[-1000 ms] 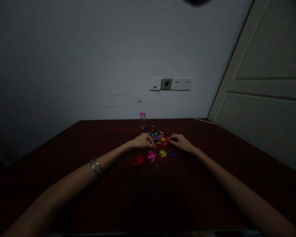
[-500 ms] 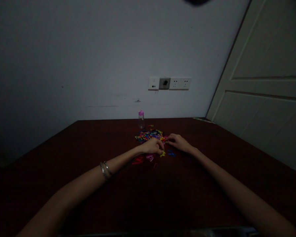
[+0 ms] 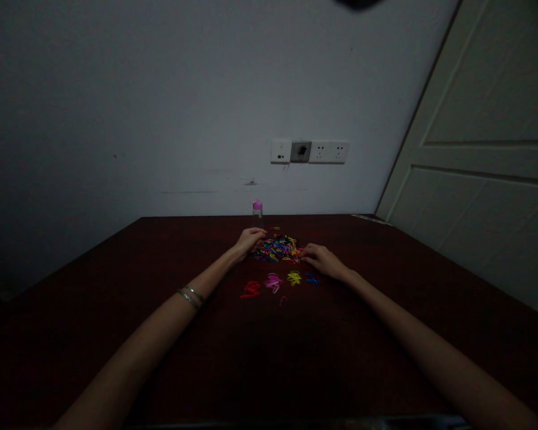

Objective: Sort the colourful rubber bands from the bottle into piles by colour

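Loops (image 3: 278,247) point lengthwise every way; left hand (image 3: 249,240), right hand (image 3: 319,258): each grip unclear.

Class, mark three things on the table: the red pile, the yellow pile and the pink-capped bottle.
Red pile (image 3: 251,289): head view, middle of the pile.
Yellow pile (image 3: 294,278): head view, middle of the pile.
Pink-capped bottle (image 3: 257,213): head view, clear body just below the cap.
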`<state>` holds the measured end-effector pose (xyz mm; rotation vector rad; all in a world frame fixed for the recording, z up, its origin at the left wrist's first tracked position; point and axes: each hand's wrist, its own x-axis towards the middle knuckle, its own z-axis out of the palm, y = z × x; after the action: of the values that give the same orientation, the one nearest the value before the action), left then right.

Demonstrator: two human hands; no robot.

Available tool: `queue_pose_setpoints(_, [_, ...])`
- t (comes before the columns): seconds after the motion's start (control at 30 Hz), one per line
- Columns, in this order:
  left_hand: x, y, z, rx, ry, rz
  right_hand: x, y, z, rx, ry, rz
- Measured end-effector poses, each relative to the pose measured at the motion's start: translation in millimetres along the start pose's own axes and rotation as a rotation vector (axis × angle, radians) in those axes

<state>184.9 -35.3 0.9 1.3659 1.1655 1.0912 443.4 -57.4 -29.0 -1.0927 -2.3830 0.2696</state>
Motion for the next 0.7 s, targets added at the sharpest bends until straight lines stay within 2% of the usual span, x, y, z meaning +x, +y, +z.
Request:
queue_pose_setpoints(0.2, [2, -13, -24.9, -0.167, 0.035, -0.028, 0, 0, 2, -0.015, -0.006, -0.033])
queue_pose_setpoints(0.4, [3, -16, -31.0, -0.209, 0.049, -0.026, 0, 3, 4, 0.006, 0.012, -0.037])
queue_pose_setpoints(0.7, [3, -24, -39.1, -0.248, 0.060, -0.012, 3, 1, -6, 0.150, 0.054, -0.012])
